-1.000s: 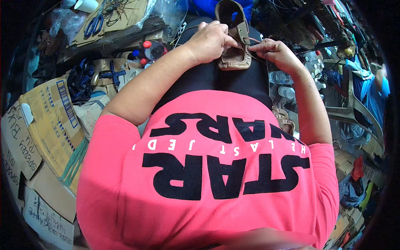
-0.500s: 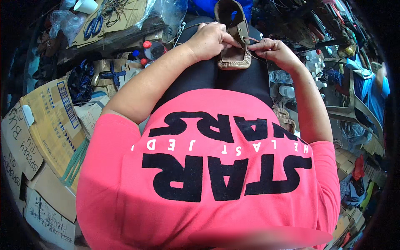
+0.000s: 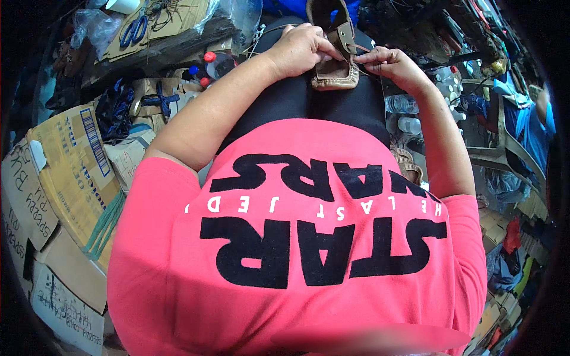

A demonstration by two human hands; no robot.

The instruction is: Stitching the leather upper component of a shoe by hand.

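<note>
My left hand [image 3: 303, 50] grips the tan leather sandal [image 3: 335, 71] resting on my black-clad lap [image 3: 320, 104]; my right hand [image 3: 392, 65] pinches its strap [image 3: 343, 37]. Cardboard boxes [image 3: 65, 178] and blue scissors [image 3: 133, 31] lie left.

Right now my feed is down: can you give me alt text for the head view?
Both hands, left hand and right hand, hold a tan leather shoe on the person's dark lap, above a bright pink shirt. Cardboard boxes stack at the left, with blue scissors on a cluttered bench beyond.
</note>
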